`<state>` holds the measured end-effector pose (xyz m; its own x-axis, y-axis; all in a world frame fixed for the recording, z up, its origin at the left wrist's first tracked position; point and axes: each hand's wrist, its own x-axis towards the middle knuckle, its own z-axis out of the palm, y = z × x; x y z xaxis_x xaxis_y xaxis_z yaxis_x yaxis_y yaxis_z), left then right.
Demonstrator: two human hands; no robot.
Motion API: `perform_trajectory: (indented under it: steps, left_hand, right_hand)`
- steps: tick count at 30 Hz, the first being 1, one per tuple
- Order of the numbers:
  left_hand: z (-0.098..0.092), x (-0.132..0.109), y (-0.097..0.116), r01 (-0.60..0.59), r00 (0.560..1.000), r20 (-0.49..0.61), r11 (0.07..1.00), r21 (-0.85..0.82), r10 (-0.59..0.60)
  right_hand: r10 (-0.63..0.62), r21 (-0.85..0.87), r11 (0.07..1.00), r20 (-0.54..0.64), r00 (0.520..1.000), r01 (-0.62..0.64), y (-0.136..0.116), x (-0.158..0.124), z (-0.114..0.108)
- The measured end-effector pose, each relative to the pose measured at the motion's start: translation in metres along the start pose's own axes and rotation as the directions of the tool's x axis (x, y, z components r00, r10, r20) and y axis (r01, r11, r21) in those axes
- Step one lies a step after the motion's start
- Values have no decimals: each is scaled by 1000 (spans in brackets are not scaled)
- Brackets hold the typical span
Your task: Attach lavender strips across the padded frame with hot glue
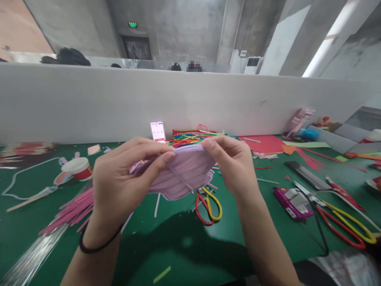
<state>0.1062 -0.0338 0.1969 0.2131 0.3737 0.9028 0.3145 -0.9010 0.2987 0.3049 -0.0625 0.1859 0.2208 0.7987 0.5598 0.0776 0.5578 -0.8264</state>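
Observation:
A lilac ribbed piece [181, 176], made of soft strips lying side by side, is held up over the table between my two hands. My left hand [119, 174] pinches its upper left edge between thumb and forefinger. The upper right corner is pinched by my right hand [233, 165]. A thin lilac strip crosses the front of the piece at a slant. Just below it, scissors [219, 206] with red and yellow handles lie on the green table [178, 254], their blades partly hidden by the piece. Left of my left wrist lies a bundle of pink pipe cleaners [74, 210].
Behind my hands are a lit phone [157, 131] and a multicoloured pile of stems [190, 138]. A paper cup [77, 169] stands left. On the right lie a purple power strip [293, 203], more scissors [348, 224] and red paper [268, 143]. A white partition [190, 99] borders the table.

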Motion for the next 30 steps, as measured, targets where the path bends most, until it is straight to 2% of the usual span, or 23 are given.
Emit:
perform_trajectory:
  steps: [11, 14, 17, 20, 24, 27, 30]
  left_hand:
    - [-2, -2, -2, 71, 997, 36, 997, -35, -69]
    - [-1, -2, -1, 61, 997, 40, 997, -38, -60]
    - [0, -2, 1, 28, 999, 43, 999, -32, -27]
    - [1, -2, 4, 4, 999, 52, 999, -39, -2]
    - [0, -2, 6, 44, 997, 67, 996, -77, -38]
    - [-1, -1, 5, 76, 995, 70, 993, -94, -70]
    - [-2, -1, 1, 117, 992, 57, 987, -107, -112]
  right_hand:
    - [-81, -101, 992, -38, 996, 77, -5, -3, 3]
    - [-138, -134, 983, -68, 988, 128, -8, -8, 7]
    - [-172, -126, 978, -44, 984, 165, -11, -12, 12]
    - [-164, -117, 980, -41, 986, 158, -12, -15, 16]
    - [-113, -100, 989, -47, 992, 108, -13, -16, 18]
    - [-92, -99, 991, 10, 996, 92, -13, -14, 16]
    - [-81, -23, 996, 91, 993, 84, -12, -8, 8]
